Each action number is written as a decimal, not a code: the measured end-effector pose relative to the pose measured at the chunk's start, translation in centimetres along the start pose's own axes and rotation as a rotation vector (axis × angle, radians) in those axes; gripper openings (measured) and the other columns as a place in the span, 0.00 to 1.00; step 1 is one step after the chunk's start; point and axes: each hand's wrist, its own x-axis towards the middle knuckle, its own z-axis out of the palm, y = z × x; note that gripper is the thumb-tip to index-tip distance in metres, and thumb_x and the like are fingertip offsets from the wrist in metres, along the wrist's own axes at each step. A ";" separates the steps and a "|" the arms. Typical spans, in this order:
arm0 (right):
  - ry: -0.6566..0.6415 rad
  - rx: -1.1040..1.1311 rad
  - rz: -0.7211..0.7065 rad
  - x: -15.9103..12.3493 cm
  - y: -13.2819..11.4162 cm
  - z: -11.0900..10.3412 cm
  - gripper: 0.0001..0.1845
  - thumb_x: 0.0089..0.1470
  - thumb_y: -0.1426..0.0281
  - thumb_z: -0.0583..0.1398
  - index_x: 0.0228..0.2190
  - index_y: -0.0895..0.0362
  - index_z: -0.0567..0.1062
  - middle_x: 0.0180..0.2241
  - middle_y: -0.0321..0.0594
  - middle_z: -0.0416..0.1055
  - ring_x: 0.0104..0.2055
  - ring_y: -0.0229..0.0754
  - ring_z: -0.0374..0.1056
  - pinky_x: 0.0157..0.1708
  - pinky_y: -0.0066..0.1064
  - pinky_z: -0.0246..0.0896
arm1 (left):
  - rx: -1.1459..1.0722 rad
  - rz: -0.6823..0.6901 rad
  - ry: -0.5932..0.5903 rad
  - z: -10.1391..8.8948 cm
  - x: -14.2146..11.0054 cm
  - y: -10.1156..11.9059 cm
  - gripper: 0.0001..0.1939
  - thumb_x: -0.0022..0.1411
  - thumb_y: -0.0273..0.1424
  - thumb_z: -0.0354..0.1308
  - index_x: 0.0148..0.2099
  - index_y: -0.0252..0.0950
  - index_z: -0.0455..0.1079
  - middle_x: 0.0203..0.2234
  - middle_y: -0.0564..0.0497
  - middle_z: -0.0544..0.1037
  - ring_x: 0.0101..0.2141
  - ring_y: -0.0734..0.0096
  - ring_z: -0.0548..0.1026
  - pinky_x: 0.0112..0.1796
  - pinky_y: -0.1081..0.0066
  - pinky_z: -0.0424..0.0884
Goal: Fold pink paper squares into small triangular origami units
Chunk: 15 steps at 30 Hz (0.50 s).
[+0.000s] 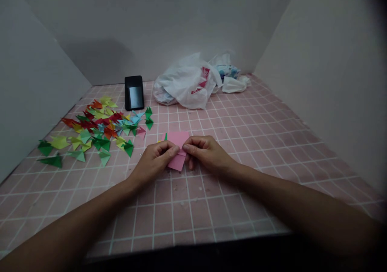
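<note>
A folded piece of pink origami paper [176, 164] is pinched between my two hands above the table. My left hand [156, 155] grips its left side, thumb on top and fingers curled beneath. On the right side, my right hand [206, 152] pinches the paper between thumb and bent fingers. Just behind the hands shows more pink paper [177, 136], with a green strip [165, 136] at its left; whether it is a separate sheet I cannot tell. To the left lies a spread of folded paper pieces [101, 143] in green, yellow, red, orange and light blue.
A dark phone-like device [134, 93] leans upright behind the folded pieces. At the back lie a crumpled white plastic bag [187, 80] with red print and a smaller packet [228, 72]. Pale walls [181, 26] enclose the pink checked tablecloth [242, 207] on three sides.
</note>
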 end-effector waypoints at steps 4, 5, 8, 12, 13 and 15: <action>-0.009 -0.027 0.002 0.0 0.0 0.0 0.11 0.59 0.68 0.60 0.25 0.57 0.72 0.18 0.31 0.71 0.18 0.32 0.67 0.20 0.23 0.61 | -0.064 -0.044 0.003 0.0 0.1 -0.1 0.15 0.60 0.42 0.59 0.29 0.35 0.69 0.22 0.56 0.67 0.24 0.75 0.62 0.28 0.73 0.56; -0.009 -0.035 0.002 0.0 0.0 0.0 0.11 0.59 0.68 0.60 0.25 0.57 0.72 0.18 0.31 0.71 0.18 0.32 0.67 0.20 0.23 0.61 | -0.073 -0.050 0.003 0.0 0.1 -0.1 0.15 0.59 0.42 0.60 0.28 0.35 0.69 0.22 0.56 0.67 0.24 0.75 0.61 0.27 0.73 0.56; 0.010 -0.047 -0.004 -0.1 0.0 0.1 0.11 0.58 0.68 0.61 0.25 0.57 0.72 0.18 0.30 0.70 0.18 0.32 0.67 0.20 0.23 0.61 | -0.088 -0.064 -0.001 0.1 0.1 0.0 0.14 0.58 0.41 0.61 0.29 0.35 0.70 0.22 0.55 0.68 0.24 0.75 0.62 0.28 0.73 0.56; 0.008 0.044 -0.005 -0.1 -0.1 0.3 0.13 0.59 0.64 0.61 0.25 0.57 0.72 0.19 0.32 0.71 0.19 0.32 0.68 0.20 0.23 0.64 | -0.068 -0.033 0.049 0.1 0.0 0.3 0.13 0.58 0.40 0.60 0.29 0.34 0.70 0.22 0.55 0.68 0.25 0.75 0.62 0.28 0.73 0.58; -0.007 0.078 0.000 -0.1 -0.1 0.4 0.14 0.59 0.62 0.62 0.26 0.57 0.72 0.20 0.32 0.72 0.19 0.33 0.68 0.21 0.24 0.65 | -0.062 -0.018 0.079 0.1 0.0 0.4 0.13 0.58 0.40 0.60 0.29 0.34 0.70 0.22 0.55 0.68 0.25 0.75 0.62 0.28 0.73 0.58; -0.043 0.131 0.021 -0.1 0.0 0.4 0.13 0.57 0.61 0.63 0.27 0.58 0.72 0.22 0.33 0.73 0.20 0.33 0.69 0.21 0.24 0.65 | -0.056 0.009 0.144 0.1 0.0 0.3 0.13 0.58 0.40 0.60 0.28 0.35 0.70 0.22 0.55 0.68 0.25 0.74 0.63 0.28 0.73 0.58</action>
